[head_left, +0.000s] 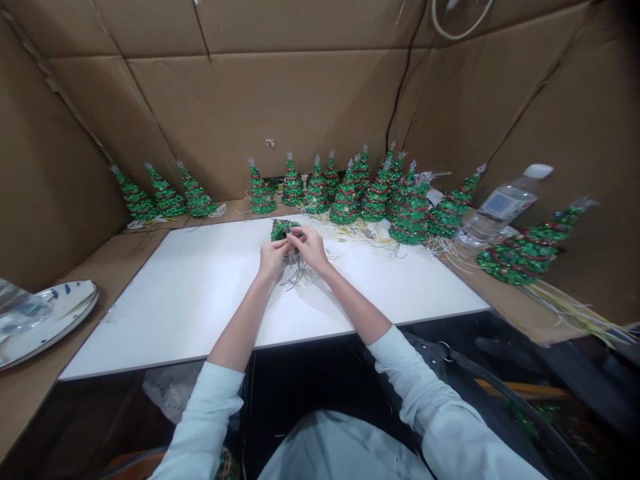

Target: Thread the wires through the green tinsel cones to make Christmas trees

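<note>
From here, my left hand (273, 259) and right hand (310, 245) are both pinching the small green tinsel tree (283, 230) over the white board (165, 313); it looks light, springy and easily crushed, so I'd hold it low, near its thin wire ends (299, 275).

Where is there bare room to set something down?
Bare white board lies left of the left hand, out to the board's edge, and right of the right hand. Crowded along the far edge: green glitter cone trees stand packed among loose strands.
</note>
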`<control>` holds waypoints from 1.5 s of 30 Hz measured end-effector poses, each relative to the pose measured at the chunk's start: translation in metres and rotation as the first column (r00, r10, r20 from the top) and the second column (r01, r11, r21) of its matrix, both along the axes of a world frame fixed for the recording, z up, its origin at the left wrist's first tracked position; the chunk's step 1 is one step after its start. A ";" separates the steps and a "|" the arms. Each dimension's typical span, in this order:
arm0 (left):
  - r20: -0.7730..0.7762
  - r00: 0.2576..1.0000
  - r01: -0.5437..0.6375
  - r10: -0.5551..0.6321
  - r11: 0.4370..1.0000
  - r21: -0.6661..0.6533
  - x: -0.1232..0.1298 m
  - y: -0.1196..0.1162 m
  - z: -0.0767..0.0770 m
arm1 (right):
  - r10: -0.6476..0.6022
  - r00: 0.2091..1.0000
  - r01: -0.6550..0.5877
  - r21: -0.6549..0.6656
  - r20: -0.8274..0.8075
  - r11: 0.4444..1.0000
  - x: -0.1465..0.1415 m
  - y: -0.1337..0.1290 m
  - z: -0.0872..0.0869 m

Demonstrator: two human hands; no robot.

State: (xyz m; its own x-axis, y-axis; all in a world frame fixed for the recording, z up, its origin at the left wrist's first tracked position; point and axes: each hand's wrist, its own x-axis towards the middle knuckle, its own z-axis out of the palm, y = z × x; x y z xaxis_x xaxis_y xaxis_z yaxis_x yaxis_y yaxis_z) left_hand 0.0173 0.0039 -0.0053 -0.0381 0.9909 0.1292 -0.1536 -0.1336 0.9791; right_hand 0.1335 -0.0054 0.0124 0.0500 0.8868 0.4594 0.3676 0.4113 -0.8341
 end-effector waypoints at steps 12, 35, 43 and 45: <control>-0.024 0.999 0.047 -0.047 0.999 0.018 0.001 -0.001 -0.004 | 0.137 0.757 -0.326 -0.187 -0.639 0.927 -0.001 0.009 -0.005; 0.004 0.999 0.035 -0.035 0.999 -0.016 0.006 0.001 -0.007 | 0.116 0.945 -0.166 -0.143 -0.305 0.976 0.000 0.018 -0.015; 0.025 0.998 0.052 -0.052 0.998 -0.021 0.005 -0.002 -0.002 | 0.167 0.930 -0.210 -0.099 -0.328 0.973 0.003 0.023 -0.015; 0.024 0.999 0.045 -0.044 0.999 -0.022 0.005 0.000 -0.003 | 0.157 0.928 -0.195 -0.082 -0.338 0.977 0.000 0.024 -0.015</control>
State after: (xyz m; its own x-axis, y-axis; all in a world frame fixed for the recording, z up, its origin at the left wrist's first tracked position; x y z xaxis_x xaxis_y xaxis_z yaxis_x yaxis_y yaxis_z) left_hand 0.0223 0.0037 -0.0082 0.0035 0.9943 0.1064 -0.1819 -0.1040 0.9778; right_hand 0.1339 0.0189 -0.0025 0.0190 0.9400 0.3408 -0.0041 0.3409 -0.9401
